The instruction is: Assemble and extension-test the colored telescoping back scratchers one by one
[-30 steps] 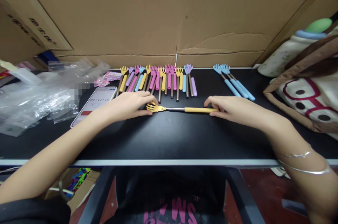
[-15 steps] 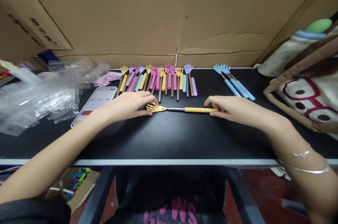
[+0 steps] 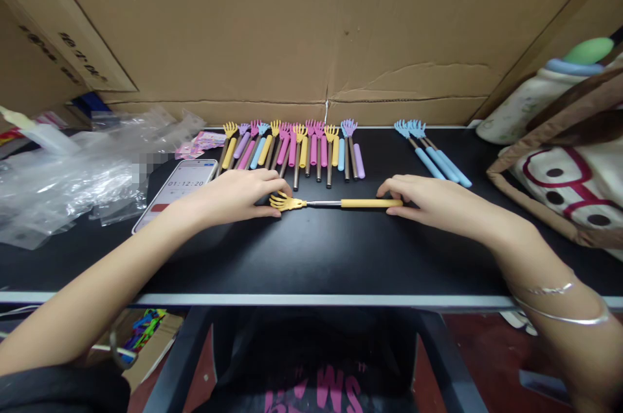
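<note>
A yellow back scratcher lies sideways on the black table, its claw to the left and a short stretch of metal rod showing between claw and handle. My left hand pinches the claw end between thumb and fingers. At the other end, my right hand is closed on the tip of the yellow handle. Behind them lies a row of claw-headed rods in yellow, pink, blue and purple, with loose coloured handle sleeves among them. Several blue back scratchers with sleeves on lie further right.
A phone showing a timer lies by my left forearm. Clear plastic bags cover the left side. A fabric bag and a white bottle stand at the right. Cardboard walls the back; the table's pale edge runs in front.
Both hands stay at the two ends of the yellow back scratcher, which has hardly moved. The whole view has shifted very slightly, and the phone's timer has advanced one second.
</note>
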`<state>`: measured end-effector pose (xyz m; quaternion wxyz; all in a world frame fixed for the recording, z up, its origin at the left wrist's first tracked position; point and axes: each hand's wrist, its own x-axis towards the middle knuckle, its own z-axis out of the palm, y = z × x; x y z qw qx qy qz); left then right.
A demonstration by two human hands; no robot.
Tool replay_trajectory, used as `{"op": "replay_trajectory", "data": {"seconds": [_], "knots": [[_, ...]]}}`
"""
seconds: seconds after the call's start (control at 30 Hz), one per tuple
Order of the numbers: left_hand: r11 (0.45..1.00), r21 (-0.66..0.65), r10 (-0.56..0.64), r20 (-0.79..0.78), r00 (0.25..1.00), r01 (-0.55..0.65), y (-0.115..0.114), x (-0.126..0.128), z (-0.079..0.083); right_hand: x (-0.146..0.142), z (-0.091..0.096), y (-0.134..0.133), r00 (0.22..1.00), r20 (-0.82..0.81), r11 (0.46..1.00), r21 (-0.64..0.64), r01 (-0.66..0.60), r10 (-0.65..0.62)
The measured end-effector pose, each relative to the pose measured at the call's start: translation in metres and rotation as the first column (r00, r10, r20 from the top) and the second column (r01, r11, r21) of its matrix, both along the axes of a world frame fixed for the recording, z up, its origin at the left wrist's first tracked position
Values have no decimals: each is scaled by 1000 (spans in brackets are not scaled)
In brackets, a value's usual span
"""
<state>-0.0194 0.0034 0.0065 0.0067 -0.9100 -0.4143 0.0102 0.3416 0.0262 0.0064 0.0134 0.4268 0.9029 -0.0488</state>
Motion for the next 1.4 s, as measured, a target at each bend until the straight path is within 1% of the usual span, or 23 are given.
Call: {"op": "replay_trajectory", "data": {"seconds": [0.23,0.43,0.67,0.9,1.17,1.4], "knots": [[994,107,-35,4,999,34,0,4,-4,-11,-4,-4,993,-4,985,124,-116,117],[989,134,-75,52,996,67,1,5,-6,-18,-8,-5,980,-15,964,181,-194,200],[989,137,-73,61,995,64,2,5,-9,-21,-9,-4,982,-21,961,210,-177,185],[992,120,-47,58,997,40,0,6,-7,-22,-6,-6,984,-32,967,191,-168,177],[992,121,-38,58,998,31,-1,5,-7,-22,-5,-7,989,-50,980,153,-131,140],[994,111,-29,48,998,23,-1,6,-7,-18,-2,-5,995,-19,985,143,-93,97]]}}
